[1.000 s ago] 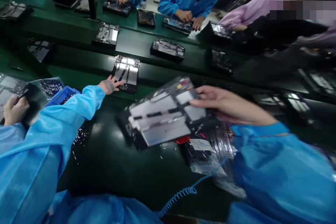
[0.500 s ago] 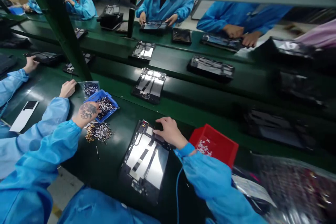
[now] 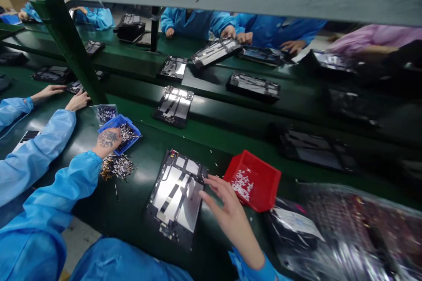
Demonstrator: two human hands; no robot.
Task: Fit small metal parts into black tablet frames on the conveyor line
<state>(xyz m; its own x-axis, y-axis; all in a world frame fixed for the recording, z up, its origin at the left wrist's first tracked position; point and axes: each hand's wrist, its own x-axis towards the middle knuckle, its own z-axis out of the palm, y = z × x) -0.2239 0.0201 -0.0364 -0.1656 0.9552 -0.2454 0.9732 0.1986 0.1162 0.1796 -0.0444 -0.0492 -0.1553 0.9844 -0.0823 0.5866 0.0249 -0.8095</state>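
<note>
My left hand [image 3: 109, 140] reaches into a blue bin [image 3: 114, 121] of small thin dark-and-silver parts [image 3: 128, 134]. Its fingers are bent down among them; what they grip, if anything, is hidden. Beside the bin lies a loose pile of similar parts [image 3: 119, 167], with gold-coloured ends at one side. In front of me is an opened tablet [image 3: 174, 191], its silver inside face up with black strips across it. Over the tablet's right edge, my right hand [image 3: 227, 210] is open, fingers apart and nothing in them. Whether its fingertips touch the tablet I cannot tell.
A red bin [image 3: 265, 184] with small white pieces [image 3: 242, 184] stands right of the tablet. Clear plastic bags [image 3: 356, 228] fill the right front. Farther back, another tablet [image 3: 174, 105] lies along the line. A co-worker's hands [image 3: 77, 101] are at the left, beside a green post [image 3: 67, 48].
My right hand has drawn back from the tablet's top end to its right edge, and its fingers are straighter. My left hand stays at the blue bin. Across the line, co-workers have lifted a tablet.
</note>
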